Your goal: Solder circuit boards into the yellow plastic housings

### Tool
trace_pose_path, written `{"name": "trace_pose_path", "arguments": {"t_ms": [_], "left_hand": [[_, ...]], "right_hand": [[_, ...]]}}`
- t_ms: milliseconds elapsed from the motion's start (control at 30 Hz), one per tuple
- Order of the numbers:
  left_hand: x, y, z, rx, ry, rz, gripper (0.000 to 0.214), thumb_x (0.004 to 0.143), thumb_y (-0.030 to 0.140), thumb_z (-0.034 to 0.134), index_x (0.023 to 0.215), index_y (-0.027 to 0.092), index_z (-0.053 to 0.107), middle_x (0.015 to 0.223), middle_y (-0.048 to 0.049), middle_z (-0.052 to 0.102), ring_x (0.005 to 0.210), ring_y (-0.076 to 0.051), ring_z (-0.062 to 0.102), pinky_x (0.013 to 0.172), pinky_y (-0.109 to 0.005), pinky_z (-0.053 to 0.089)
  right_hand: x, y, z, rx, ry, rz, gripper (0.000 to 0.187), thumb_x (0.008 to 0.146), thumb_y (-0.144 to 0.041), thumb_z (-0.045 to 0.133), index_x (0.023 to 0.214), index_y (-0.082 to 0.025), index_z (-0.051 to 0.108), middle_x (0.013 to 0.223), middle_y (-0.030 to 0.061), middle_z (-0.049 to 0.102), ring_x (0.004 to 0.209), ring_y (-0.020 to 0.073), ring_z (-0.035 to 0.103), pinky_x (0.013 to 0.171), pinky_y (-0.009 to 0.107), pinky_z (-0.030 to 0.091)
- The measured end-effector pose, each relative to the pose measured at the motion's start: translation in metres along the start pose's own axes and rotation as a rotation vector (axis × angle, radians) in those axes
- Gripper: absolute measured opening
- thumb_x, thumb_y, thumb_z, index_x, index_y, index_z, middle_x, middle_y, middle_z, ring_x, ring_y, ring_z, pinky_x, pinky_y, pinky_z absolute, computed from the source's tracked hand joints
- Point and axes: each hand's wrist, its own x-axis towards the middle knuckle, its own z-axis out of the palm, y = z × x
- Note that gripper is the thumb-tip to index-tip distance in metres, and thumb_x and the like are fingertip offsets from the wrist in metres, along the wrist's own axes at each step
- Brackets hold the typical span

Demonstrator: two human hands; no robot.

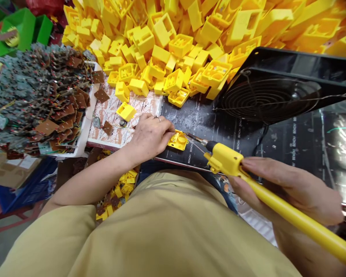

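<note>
My left hand is closed, its fingertips pinching a small yellow plastic housing that lies on the black bench mat. A ring shows on one finger. My right hand grips a yellow soldering iron by its long handle. The iron's metal tip points left and reaches the right edge of the housing. A thin wire runs beside the tip.
A big heap of yellow plastic housings fills the back. A pile of brown circuit boards lies at the left beside green bins. A black fan stands at the right. More yellow parts lie below the bench edge.
</note>
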Motion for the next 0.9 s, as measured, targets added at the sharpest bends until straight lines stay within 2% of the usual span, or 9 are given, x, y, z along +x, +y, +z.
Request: {"name": "trace_pose_path", "arguments": {"t_ms": [67, 167, 333, 500, 567, 633, 733, 900], "left_hand": [[0.0, 0.001, -0.001, 0.024, -0.012, 0.002, 0.016, 0.088, 0.02, 0.056, 0.085, 0.018, 0.071, 0.087, -0.0045, 0.075, 0.083, -0.023, 0.068, 0.082, -0.039, 0.04], [0.001, 0.002, -0.003, 0.057, -0.039, -0.011, 0.016, 0.088, 0.02, 0.056, 0.084, 0.018, 0.072, 0.087, -0.0046, 0.075, 0.085, -0.024, 0.069, 0.082, -0.039, 0.042], [0.003, 0.003, -0.005, 0.071, -0.071, -0.013, 0.017, 0.089, 0.022, 0.057, 0.085, 0.018, 0.073, 0.086, -0.0051, 0.075, 0.086, -0.025, 0.069, 0.083, -0.039, 0.044], [0.007, 0.006, -0.006, 0.108, -0.098, -0.008, 0.021, 0.088, 0.023, 0.054, 0.086, 0.016, 0.074, 0.085, -0.0067, 0.074, 0.085, -0.025, 0.07, 0.081, -0.039, 0.047], [0.008, 0.006, -0.007, 0.107, -0.114, -0.011, 0.021, 0.088, 0.023, 0.054, 0.086, 0.016, 0.074, 0.085, -0.0068, 0.075, 0.085, -0.026, 0.07, 0.08, -0.039, 0.048], [0.009, 0.006, -0.007, 0.099, -0.124, -0.015, 0.02, 0.087, 0.023, 0.055, 0.085, 0.017, 0.074, 0.085, -0.0066, 0.075, 0.085, -0.026, 0.07, 0.08, -0.039, 0.049], [0.009, 0.005, -0.007, 0.09, -0.118, -0.004, 0.021, 0.087, 0.023, 0.054, 0.084, 0.017, 0.074, 0.085, -0.0066, 0.074, 0.085, -0.025, 0.07, 0.08, -0.038, 0.049], [0.009, 0.003, -0.008, 0.095, -0.115, 0.015, 0.021, 0.087, 0.024, 0.054, 0.083, 0.017, 0.073, 0.082, -0.0065, 0.073, 0.081, -0.025, 0.068, 0.082, -0.04, 0.047]], "right_hand": [[0.008, 0.006, 0.002, 0.023, -0.038, -0.152, 0.012, 0.089, -0.034, 0.071, 0.094, -0.028, 0.062, 0.079, -0.003, 0.071, 0.068, 0.0146, 0.07, 0.059, 0.024, 0.062], [0.016, 0.009, 0.006, -0.031, -0.051, -0.329, 0.013, 0.088, -0.022, 0.07, 0.088, -0.024, 0.058, 0.075, -0.0028, 0.068, 0.068, 0.0109, 0.069, 0.063, 0.018, 0.06], [0.021, 0.003, 0.01, -0.162, -0.1, -0.399, 0.013, 0.095, -0.024, 0.063, 0.084, -0.02, 0.057, 0.074, 0.0, 0.066, 0.067, 0.0094, 0.067, 0.069, 0.017, 0.059], [0.027, -0.006, 0.005, -0.186, -0.137, -0.523, 0.019, 0.081, -0.012, 0.077, 0.086, -0.013, 0.06, 0.075, 0.0033, 0.067, 0.069, 0.0108, 0.066, 0.071, 0.021, 0.059], [0.028, -0.006, -0.001, -0.189, -0.155, -0.513, 0.018, 0.081, -0.013, 0.077, 0.086, -0.013, 0.06, 0.075, 0.0033, 0.067, 0.07, 0.0105, 0.066, 0.071, 0.022, 0.059], [0.025, -0.005, -0.006, -0.203, -0.163, -0.408, 0.013, 0.091, -0.023, 0.068, 0.084, -0.017, 0.06, 0.077, 0.0021, 0.067, 0.07, 0.0091, 0.066, 0.072, 0.021, 0.058], [0.018, 0.0, -0.009, -0.259, -0.171, -0.235, 0.032, 0.102, -0.04, 0.05, 0.078, -0.021, 0.061, 0.077, 0.0019, 0.068, 0.069, 0.009, 0.065, 0.071, 0.022, 0.057], [0.016, 0.004, -0.005, -0.241, -0.152, -0.219, 0.035, 0.101, -0.044, 0.049, 0.077, -0.022, 0.061, 0.076, 0.0021, 0.068, 0.067, 0.0094, 0.065, 0.068, 0.022, 0.056]]}}
